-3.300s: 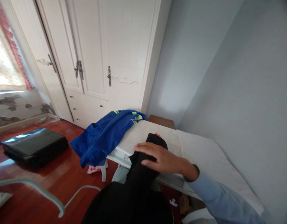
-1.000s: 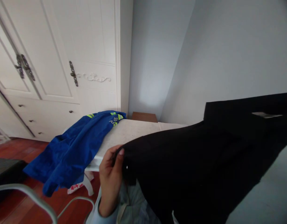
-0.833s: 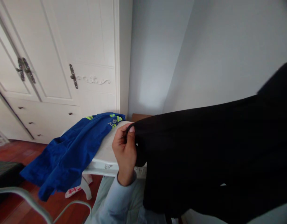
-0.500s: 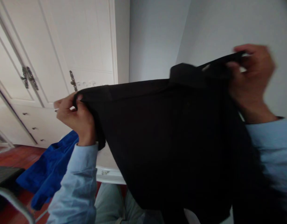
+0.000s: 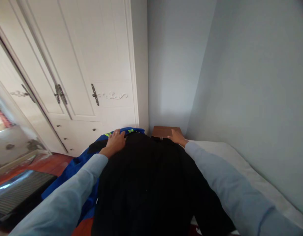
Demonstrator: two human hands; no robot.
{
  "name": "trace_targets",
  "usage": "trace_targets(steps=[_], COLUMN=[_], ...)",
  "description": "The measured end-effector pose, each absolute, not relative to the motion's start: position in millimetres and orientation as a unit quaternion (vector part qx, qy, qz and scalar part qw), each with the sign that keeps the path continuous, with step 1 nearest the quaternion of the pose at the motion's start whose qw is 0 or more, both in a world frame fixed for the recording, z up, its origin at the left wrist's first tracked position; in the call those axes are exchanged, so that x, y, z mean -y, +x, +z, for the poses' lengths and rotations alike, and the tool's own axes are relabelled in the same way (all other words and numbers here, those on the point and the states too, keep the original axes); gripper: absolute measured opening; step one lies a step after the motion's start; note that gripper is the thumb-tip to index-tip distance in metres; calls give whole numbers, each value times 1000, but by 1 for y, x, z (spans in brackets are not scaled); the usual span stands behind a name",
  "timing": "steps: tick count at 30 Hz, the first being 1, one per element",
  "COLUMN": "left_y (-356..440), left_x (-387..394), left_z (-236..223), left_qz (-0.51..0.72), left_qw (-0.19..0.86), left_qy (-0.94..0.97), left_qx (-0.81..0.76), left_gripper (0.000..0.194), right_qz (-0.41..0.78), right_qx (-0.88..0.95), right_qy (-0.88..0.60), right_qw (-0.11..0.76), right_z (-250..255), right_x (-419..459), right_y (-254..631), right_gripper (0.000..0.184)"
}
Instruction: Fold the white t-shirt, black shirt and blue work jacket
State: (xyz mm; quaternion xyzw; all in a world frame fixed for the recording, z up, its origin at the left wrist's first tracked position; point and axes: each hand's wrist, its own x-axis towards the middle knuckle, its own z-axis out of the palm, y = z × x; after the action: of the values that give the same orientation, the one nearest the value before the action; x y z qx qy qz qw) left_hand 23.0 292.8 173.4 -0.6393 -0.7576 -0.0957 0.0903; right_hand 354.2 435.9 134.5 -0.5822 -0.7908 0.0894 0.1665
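A black garment (image 5: pixel 146 177) lies spread over the small white table in front of me, its far edge near the wall. My left hand (image 5: pixel 115 140) rests on its far left corner, fingers flat. My right hand (image 5: pixel 176 137) rests on its far right corner, fingers down on the cloth. Both arms in light blue sleeves reach forward over it. A blue garment (image 5: pixel 75 165) with yellow-green stripes lies partly under the black one, hanging off the table's left side.
White wardrobe doors with dark metal handles (image 5: pixel 94 94) stand at the left. A brown wooden stand (image 5: pixel 163 131) sits in the corner. A white mattress (image 5: pixel 242 170) runs along the right wall. A black case (image 5: pixel 18 191) lies on the red wooden floor.
The black garment was held up in the air by both hands; now it lies spread flat on the table over the blue garment, with both hands pressed on its far corners.
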Motion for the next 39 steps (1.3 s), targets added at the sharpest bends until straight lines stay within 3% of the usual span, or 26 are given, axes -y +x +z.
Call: trace_targets(steps=[4, 11, 18, 20, 23, 25, 28, 30, 34, 36, 39], left_y=[41, 80, 99, 104, 109, 112, 114, 115, 122, 124, 121], left_x=[-291, -297, -298, -298, -298, -298, -297, -296, -296, -297, -299], left_z=[138, 105, 95, 94, 96, 99, 104, 107, 105, 101, 92], left_qz=[28, 21, 133, 144, 127, 112, 110, 120, 120, 95, 54], left_qw=[25, 1, -91, -95, -92, -92, -95, -96, -83, -63, -11], left_qy=[-806, -873, -830, -818, -807, -799, -788, -782, -766, -749, -751], left_qx=[591, 488, 534, 548, 569, 583, 599, 604, 626, 652, 658], left_gripper=[60, 74, 82, 82, 78, 77, 76, 74, 76, 78, 77], right_qz=[119, 280, 258, 255, 288, 351, 442, 465, 365, 340, 343], right_qx=[834, 869, 803, 786, 775, 755, 680, 595, 402, 383, 491], right_qy=[-526, -400, -536, -564, -562, -551, -566, -603, -707, -715, -685], right_qw=[115, 81, 19, 2, 22, 59, 150, 258, 452, 475, 415], right_z=[104, 116, 100, 89, 84, 94, 126, 148, 170, 168, 153], right_x=[-412, -336, -279, -272, -271, -275, -292, -311, -346, -349, -336], right_y=[345, 425, 492, 492, 486, 485, 499, 516, 546, 550, 544], right_gripper=[62, 87, 110, 97, 45, 29, 31, 28, 11, 11, 21])
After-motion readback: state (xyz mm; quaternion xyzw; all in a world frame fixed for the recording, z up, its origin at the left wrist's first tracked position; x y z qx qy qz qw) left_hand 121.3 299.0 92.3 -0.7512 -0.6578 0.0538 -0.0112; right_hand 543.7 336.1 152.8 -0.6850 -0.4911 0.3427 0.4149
